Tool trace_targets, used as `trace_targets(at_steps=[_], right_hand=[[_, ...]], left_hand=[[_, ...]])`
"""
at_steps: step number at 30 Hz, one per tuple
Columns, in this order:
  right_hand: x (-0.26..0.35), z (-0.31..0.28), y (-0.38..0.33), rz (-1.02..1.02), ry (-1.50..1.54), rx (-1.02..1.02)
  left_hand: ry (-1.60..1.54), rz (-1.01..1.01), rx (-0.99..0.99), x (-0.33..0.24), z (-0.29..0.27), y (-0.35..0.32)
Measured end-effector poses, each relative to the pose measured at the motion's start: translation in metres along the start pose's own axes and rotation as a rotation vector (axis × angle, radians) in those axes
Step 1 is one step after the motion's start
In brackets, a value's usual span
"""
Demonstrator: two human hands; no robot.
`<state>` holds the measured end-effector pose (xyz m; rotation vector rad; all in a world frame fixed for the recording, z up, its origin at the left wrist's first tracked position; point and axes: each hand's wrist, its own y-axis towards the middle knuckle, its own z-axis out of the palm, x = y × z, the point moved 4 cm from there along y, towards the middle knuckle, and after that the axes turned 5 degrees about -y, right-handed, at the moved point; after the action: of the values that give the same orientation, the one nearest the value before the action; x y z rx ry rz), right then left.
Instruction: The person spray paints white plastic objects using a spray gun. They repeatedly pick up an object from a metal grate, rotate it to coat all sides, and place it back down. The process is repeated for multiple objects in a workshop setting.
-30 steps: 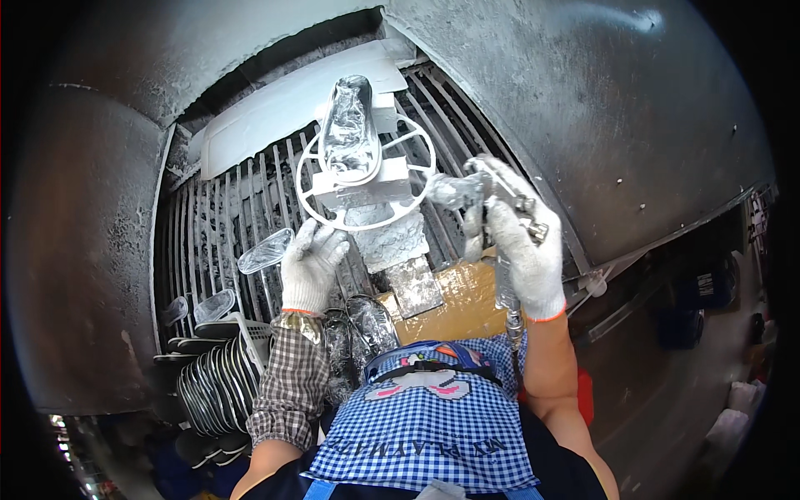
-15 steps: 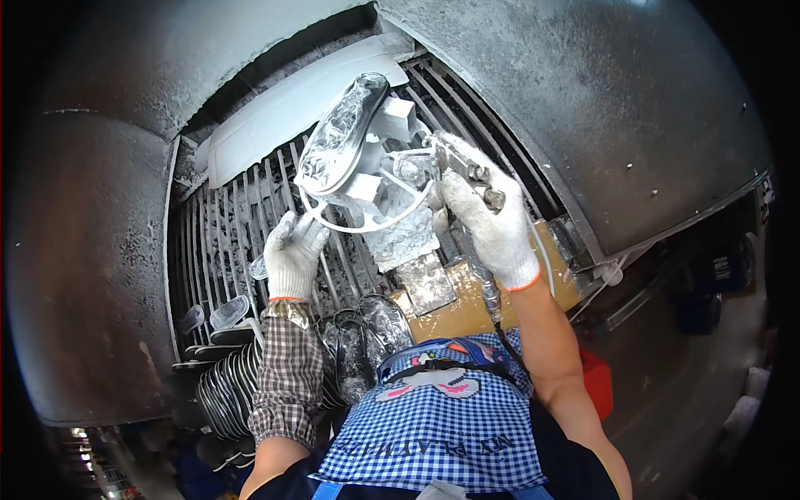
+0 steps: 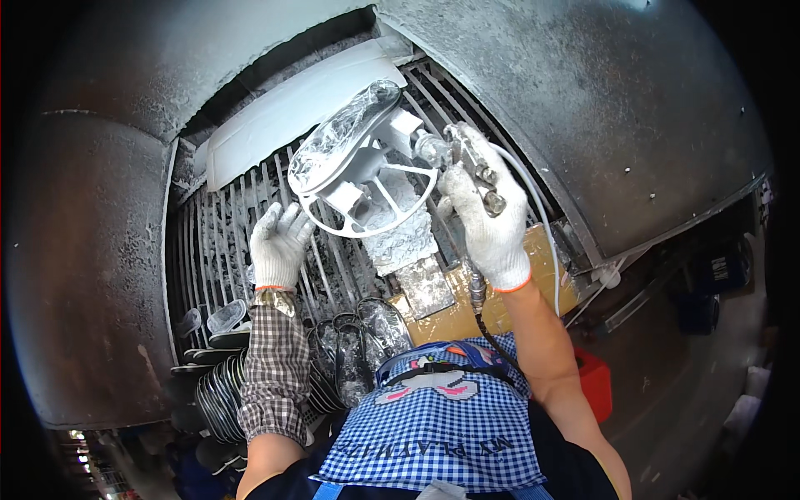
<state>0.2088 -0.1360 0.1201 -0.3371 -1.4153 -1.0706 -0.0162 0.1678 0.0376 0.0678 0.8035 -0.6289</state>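
Observation:
A shoe sole, dark on top under clear film and white along its side, rests on white blocks on a round, spoked white turntable. Gloved in white, my right hand grips a spray gun whose front points left at the sole and turntable. At the turntable's left rim, my left hand, also gloved, has its fingers spread and holds nothing; whether the fingertips touch the rim is hard to tell. Under the turntable lies a white-crusted block.
Metal bars form a grate below, inside dark metal walls. A white sheet leans at the back. Several film-covered soles and a row of dark soles stand near me. A hose runs right; a red container sits lower right.
The turntable has turned a little, tilting the sole further toward the right. My left hand has shifted slightly left and down, while the spray gun has moved slightly right.

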Motion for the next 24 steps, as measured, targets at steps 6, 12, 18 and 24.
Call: trace_targets(at_steps=[6, 12, 18, 24], right_hand=[[0.006, 0.010, -0.005, 0.007, -0.023, 0.061], [0.018, 0.024, -0.010, 0.227, 0.219, 0.237], [0.009, 0.018, -0.008, 0.132, 0.098, 0.167], [0.007, 0.007, -0.006, 0.076, 0.060, 0.028]], left_hand=[[0.021, 0.027, -0.020, -0.003, -0.003, 0.010], [0.018, 0.016, 0.030, 0.003, -0.011, 0.007], [0.074, -0.053, -0.048, 0.048, 0.007, -0.033], [-0.077, -0.202, 0.029, 0.103, 0.023, -0.066]])
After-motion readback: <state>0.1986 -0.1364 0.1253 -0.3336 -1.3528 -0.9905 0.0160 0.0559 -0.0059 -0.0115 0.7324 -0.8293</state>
